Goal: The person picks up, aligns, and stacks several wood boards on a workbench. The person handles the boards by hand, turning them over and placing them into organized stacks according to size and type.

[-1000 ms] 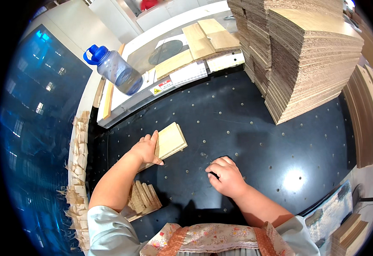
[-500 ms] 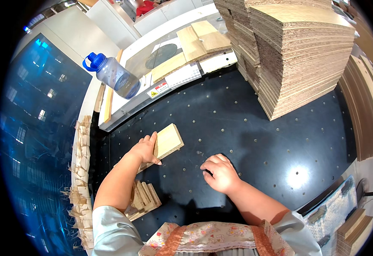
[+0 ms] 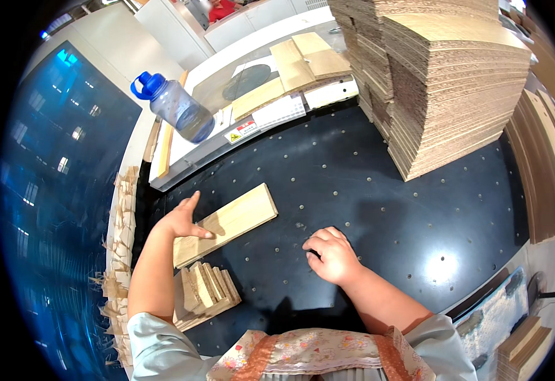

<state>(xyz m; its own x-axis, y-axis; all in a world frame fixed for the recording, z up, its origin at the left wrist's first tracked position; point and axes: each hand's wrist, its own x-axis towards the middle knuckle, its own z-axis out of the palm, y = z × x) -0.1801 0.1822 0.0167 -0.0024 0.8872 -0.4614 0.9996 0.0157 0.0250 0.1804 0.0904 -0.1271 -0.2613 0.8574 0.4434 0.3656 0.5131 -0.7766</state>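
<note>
A flat wooden board (image 3: 234, 219) lies slantwise on the black worktable. Over its left end is my left hand (image 3: 185, 222), thumb and fingers spread; whether the thumb presses on the wood I cannot tell. Nearer to me, several small wooden pieces (image 3: 211, 286) lean against each other on another piece, just below the board. To the right of the board, my right hand (image 3: 332, 255) rests at the table surface with curled fingers, apart from the board. Nothing shows in its grasp.
Tall stacks of cut boards (image 3: 461, 101) stand at the far right. Beyond the black table (image 3: 309, 171) is a white ledge bearing a blue-capped water bottle (image 3: 179, 109) and loose boards (image 3: 293, 63). Ragged strips (image 3: 122, 254) line the left edge. More boards (image 3: 534, 171) stand right.
My left hand has slid left along the board and its fingers have spread, uncovering more of the board and the small pieces. My right hand stays nearly still; the view has shifted slightly.
</note>
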